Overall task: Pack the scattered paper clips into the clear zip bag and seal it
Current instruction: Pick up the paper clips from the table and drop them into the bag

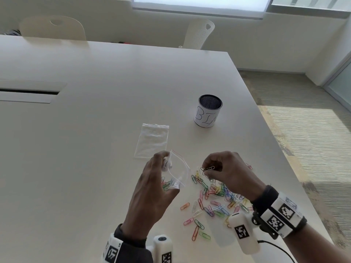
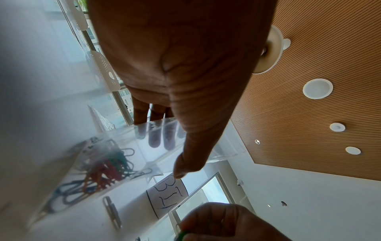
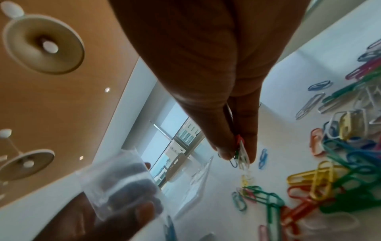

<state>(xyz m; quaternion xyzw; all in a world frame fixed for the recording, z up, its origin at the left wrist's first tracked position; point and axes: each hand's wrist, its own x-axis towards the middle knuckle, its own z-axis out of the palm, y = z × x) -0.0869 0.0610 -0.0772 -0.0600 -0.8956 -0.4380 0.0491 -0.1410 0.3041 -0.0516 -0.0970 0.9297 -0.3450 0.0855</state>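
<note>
My left hand [image 1: 164, 172] holds a clear zip bag [image 1: 179, 170] with a red seal line upright above the table, its mouth spread open toward the right. Several coloured paper clips [image 2: 103, 171] lie in the bag's bottom. In the left wrist view my thumb [image 2: 182, 169] is on the near wall and my fingers [image 2: 154, 138] show through the plastic. Just right of the bag mouth, my right hand [image 1: 206, 170] pinches a few paper clips [image 3: 241, 154] above the scattered pile [image 1: 214, 198].
A second clear bag [image 1: 152, 141] lies flat behind the hands. A mesh cup with a white label [image 1: 208, 112] stands further back right. The table's right edge [image 1: 281, 152] runs close to the pile. Two white chairs stand at the far side.
</note>
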